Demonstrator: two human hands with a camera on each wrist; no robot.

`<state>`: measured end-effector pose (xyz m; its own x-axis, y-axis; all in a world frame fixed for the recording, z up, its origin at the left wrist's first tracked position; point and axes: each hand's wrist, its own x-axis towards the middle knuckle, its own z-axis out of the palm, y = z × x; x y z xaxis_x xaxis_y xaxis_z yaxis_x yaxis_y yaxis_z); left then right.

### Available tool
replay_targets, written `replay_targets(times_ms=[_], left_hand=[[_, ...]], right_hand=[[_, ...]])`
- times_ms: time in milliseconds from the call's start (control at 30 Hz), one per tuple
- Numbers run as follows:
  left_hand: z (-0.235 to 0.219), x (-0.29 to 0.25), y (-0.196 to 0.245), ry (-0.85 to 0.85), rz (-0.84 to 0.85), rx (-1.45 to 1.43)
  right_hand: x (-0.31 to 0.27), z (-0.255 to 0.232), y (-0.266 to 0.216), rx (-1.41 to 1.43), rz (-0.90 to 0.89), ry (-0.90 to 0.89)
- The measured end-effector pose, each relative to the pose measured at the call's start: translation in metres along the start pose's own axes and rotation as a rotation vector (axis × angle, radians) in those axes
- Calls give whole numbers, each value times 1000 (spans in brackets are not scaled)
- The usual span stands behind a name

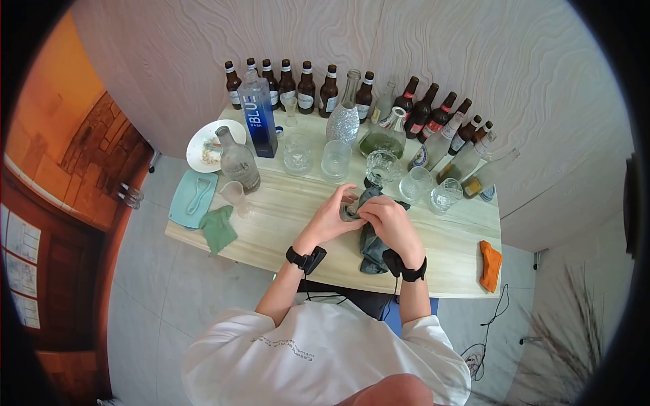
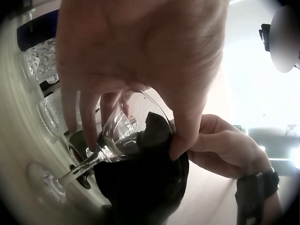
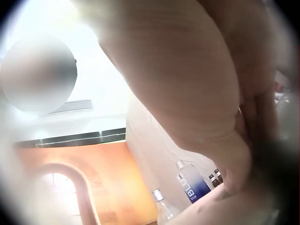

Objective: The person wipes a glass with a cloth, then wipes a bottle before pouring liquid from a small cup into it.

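Note:
My left hand (image 1: 330,220) grips a clear stemmed glass (image 2: 118,133) around its bowl, fingers on one side and thumb on the other. In the left wrist view the glass leans, its foot towards the lower left. A dark grey cloth (image 2: 145,187) is bunched over the rim, with part of it inside the bowl. My right hand (image 1: 389,223) pinches this cloth at the glass's mouth, close against the left hand. The rest of the cloth hangs down towards the table's front edge. The right hand's fingertips are mostly hidden in the right wrist view.
Brown beer bottles (image 1: 306,91) line the back of the wooden table (image 1: 298,250). Tumblers (image 1: 336,161) and a green-filled decanter (image 1: 383,141) stand just beyond my hands. A blue bottle (image 1: 261,122), plate (image 1: 196,152) and green cloth (image 1: 218,230) lie left; an orange cloth (image 1: 490,265) lies right.

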<state>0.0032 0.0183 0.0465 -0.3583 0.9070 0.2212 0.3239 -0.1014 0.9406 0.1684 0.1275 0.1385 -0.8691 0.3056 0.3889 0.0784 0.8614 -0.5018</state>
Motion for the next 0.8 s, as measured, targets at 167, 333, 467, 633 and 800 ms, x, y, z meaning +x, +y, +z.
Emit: replay_targets(times_ms=[167, 333, 467, 633, 800], left_hand=[[-3, 1, 7, -14, -45, 13], [-2, 5, -2, 5, -2, 96], [-4, 5, -6, -47, -12, 15], [-3, 5, -4, -38, -6, 40], [-2, 6, -5, -21, -42, 15]], right_hand=[[18, 23, -4, -65, 191, 167], [19, 35, -9, -83, 30, 169], [6, 20, -9, -48, -10, 82], [-7, 10, -2, -72, 50, 153], [14, 32, -3, -215, 89, 338]])
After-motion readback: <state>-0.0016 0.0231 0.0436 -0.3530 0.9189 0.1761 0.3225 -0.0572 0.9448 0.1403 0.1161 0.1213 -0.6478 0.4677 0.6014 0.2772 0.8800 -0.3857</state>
